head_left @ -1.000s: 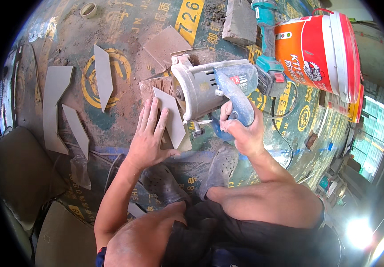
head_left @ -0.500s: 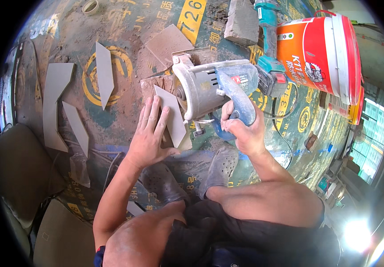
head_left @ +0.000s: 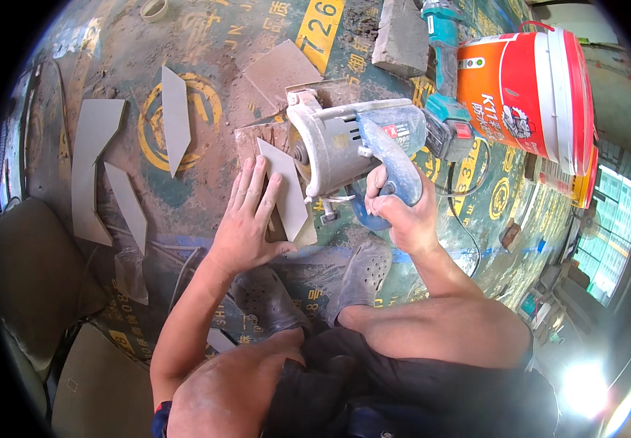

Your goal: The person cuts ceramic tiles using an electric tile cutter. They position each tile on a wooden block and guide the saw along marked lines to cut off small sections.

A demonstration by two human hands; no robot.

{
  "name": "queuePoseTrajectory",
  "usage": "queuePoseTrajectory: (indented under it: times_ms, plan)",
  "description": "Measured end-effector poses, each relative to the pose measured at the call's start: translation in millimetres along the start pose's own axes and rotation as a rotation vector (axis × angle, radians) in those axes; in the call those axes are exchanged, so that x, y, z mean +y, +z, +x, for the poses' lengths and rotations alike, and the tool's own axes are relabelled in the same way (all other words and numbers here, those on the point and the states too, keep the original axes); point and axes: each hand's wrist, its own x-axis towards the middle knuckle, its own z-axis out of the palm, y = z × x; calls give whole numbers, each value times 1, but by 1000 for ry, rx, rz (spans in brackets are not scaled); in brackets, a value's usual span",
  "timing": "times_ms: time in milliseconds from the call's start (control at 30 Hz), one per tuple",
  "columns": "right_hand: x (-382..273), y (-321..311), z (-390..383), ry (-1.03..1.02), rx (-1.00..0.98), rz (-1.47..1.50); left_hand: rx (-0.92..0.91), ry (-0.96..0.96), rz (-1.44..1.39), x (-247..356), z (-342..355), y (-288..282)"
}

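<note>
Tile piece [head_left: 286, 193], pale and sharp-cornered, lay slantwise on a dusty block [head_left: 248, 139] on the floor [head_left: 199, 208], one tip near the block's far edge, the other end by its near right corner. From my remote post I had the left hand [head_left: 246, 201] spread, fingertips on the tile's left side; the right hand's [head_left: 405, 208] fingers were wrapped round the handle of a cutter [head_left: 341, 157], hub beside the tile's right edge. The risk, in my judgement: dust and a one-sided press could have let the tile skid or tip, drawing fingertips toward the cutting side. A red-and-orange bucket [head_left: 494, 106] stood to the right, contents hidden from me, as were those of a second container [head_left: 560, 175] beyond. A clear plastic bag [head_left: 131, 274] lay at left, its contents unclear.
</note>
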Motion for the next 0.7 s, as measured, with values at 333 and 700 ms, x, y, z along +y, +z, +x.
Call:
queuePoseTrajectory:
  times_ms: [333,700]
  plan:
    - [-1,0,1,8,-21,19,3,-1,-30,2,0,-1]
    - [-1,-6,2,15,-24,21,25,17,-21,1,1,0]
